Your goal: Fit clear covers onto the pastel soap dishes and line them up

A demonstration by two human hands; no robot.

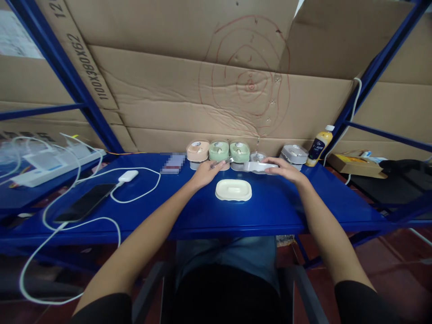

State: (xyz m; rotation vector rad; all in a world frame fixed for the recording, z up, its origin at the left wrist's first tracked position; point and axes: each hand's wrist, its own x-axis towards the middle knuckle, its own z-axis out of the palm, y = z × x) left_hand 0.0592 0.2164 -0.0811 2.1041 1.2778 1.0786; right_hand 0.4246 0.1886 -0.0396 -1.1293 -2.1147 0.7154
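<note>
A cream oval lid (pixel 233 190) lies flat on the blue shelf (pixel 209 216) in front of me. Behind it stands a row of small lidded boxes: a peach one (pixel 197 150), two green ones (pixel 219 150), (pixel 239 151) and a grey one (pixel 294 154). My left hand (pixel 205 172) reaches to the foot of the green boxes, fingers curled around a thin silvery piece. My right hand (pixel 281 168) rests with fingers stretched on a pale grey tray-like part (pixel 258 167) that runs between both hands.
A yellow bottle (pixel 319 146) stands at the right end of the row. A black phone (pixel 86 201) lies at left, joined by a white cable (pixel 141 195) to a white charger (pixel 127 176). A power strip (pixel 50 164) sits far left. Cardboard sheets (pixel 189 85) form the back wall.
</note>
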